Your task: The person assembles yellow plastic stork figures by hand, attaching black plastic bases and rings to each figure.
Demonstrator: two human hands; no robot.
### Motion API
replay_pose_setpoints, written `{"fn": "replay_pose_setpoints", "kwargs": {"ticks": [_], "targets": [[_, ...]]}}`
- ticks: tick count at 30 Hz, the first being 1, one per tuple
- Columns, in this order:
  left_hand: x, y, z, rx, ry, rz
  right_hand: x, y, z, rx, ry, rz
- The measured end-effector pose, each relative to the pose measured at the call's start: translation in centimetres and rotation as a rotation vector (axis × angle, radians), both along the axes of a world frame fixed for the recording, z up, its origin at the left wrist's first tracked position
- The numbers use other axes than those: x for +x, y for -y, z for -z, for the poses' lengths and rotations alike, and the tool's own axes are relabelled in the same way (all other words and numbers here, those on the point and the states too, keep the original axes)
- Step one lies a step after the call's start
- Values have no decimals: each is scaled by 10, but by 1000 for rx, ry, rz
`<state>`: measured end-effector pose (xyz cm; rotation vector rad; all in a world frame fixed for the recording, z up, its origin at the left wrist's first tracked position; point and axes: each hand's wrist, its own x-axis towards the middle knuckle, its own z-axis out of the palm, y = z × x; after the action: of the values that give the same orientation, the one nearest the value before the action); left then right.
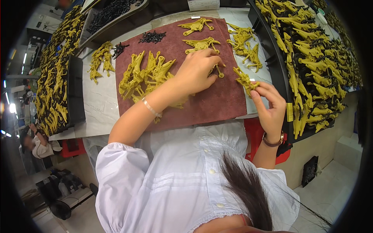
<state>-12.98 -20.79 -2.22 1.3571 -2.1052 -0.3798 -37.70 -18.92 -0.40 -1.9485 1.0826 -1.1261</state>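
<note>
My left hand point(199, 72) reaches across a reddish-brown cloth point(217, 99), its fingers curled around a yellow plastic frame part point(218, 71) that they mostly cover. Just beyond it lie two more flat, pointed yellow frames point(200, 43). At the cloth's right edge my right hand point(269, 106) pinches another yellow frame part point(245, 80) between thumb and fingers, raised at a tilt. A heap of yellow frames point(145, 73) sits under and beside my left forearm. Small piles of black plastic pieces point(152, 37) rest near the cloth's far left.
More yellow parts lie on the white tabletop point(99, 105), left and right of the cloth. Black trays point(272, 50) packed with yellow and black parts flank the table. A bin point(112, 17) of black pieces stands at the far left. Another person point(40, 145) is at the left.
</note>
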Motion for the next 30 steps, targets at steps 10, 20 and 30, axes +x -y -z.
{"fn": "replay_pose_setpoints", "kwargs": {"ticks": [10, 20, 30], "targets": [[-42, -62, -13, 208, -592, 60, 7, -21, 11, -79, -59, -96], [-63, -89, 11, -162, -582, -106, 11, -34, 10, 18, 214, -202], [-38, -119, 7, -500, -391, -374, 46, 4, -1, 28, 332, 9]]}}
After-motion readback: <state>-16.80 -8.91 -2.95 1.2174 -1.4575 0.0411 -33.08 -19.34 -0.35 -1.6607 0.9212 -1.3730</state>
